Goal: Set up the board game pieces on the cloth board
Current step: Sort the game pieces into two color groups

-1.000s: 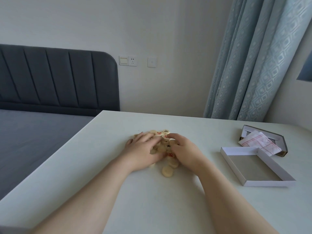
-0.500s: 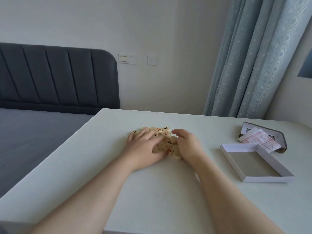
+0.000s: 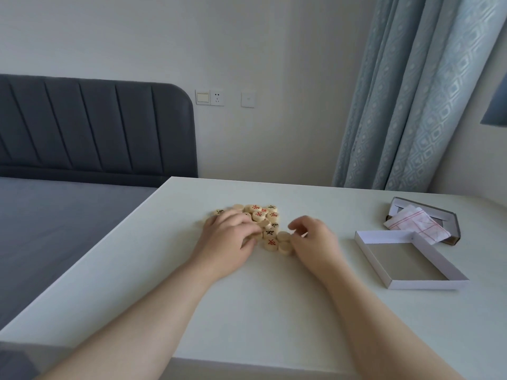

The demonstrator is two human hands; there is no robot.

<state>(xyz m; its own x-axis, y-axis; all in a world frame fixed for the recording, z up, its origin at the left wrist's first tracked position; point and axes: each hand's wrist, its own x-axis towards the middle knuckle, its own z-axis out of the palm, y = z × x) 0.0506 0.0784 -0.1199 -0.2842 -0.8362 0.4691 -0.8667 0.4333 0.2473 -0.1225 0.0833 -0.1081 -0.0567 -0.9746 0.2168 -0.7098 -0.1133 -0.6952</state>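
A heap of round wooden game pieces (image 3: 264, 222) with red and black characters lies in the middle of the white table (image 3: 247, 311). My left hand (image 3: 227, 239) rests on the heap's left side, fingers lying over several pieces. My right hand (image 3: 315, 239) is just right of the heap, fingers loosely curled and lifted slightly, holding nothing that I can see. The folded white cloth board (image 3: 414, 224) with red lines lies on a box part at the far right.
An open white box tray (image 3: 406, 259) sits right of my right hand, with the other box part (image 3: 428, 212) behind it. A grey bed (image 3: 55, 229) borders the table's left edge. A curtain (image 3: 411, 91) hangs behind.
The pieces have been pushed into a tighter heap farther from me. My right hand has drawn back to the right, off the pieces. My left hand stays on the heap.
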